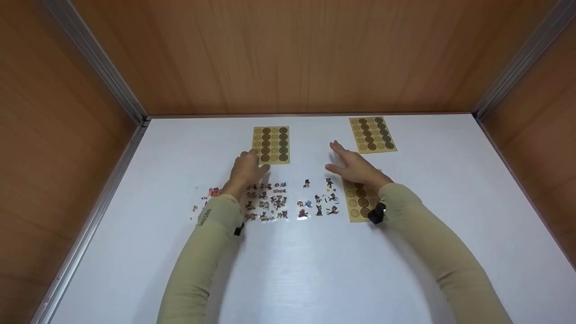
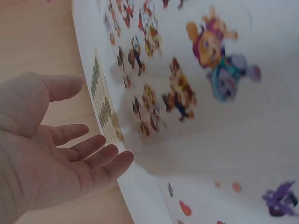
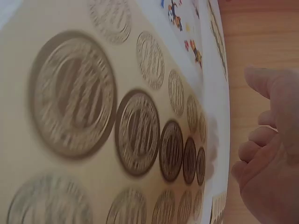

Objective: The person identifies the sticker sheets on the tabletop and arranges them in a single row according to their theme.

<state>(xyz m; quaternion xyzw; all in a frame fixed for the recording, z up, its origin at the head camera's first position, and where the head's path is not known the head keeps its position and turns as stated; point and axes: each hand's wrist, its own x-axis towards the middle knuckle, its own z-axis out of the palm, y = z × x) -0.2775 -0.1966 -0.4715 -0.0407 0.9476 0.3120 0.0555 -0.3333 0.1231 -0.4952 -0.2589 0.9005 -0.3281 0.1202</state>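
Note:
My left hand [image 1: 246, 170] hovers at the near left corner of a tan sheet of round seal stickers [image 1: 275, 144]. In the left wrist view its fingers [image 2: 96, 156] are loosely bent, and nothing is in the palm. Above another tan seal sheet [image 1: 354, 202], partly covered by the forearm, is my right hand [image 1: 359, 170]. Its thumb and fingers are spread apart in the head view, with nothing held. Cartoon dog stickers on clear sheets lie between the arms, one set [image 1: 278, 201] in the middle and a sparser one [image 1: 319, 210] to its right.
A third tan seal sheet [image 1: 372, 135] lies tilted at the back right of the white table [image 1: 288, 270]. More small stickers [image 1: 214, 192] lie left of the left wrist, partly hidden. Wooden panels [image 1: 288, 58] wall the table at the back and sides.

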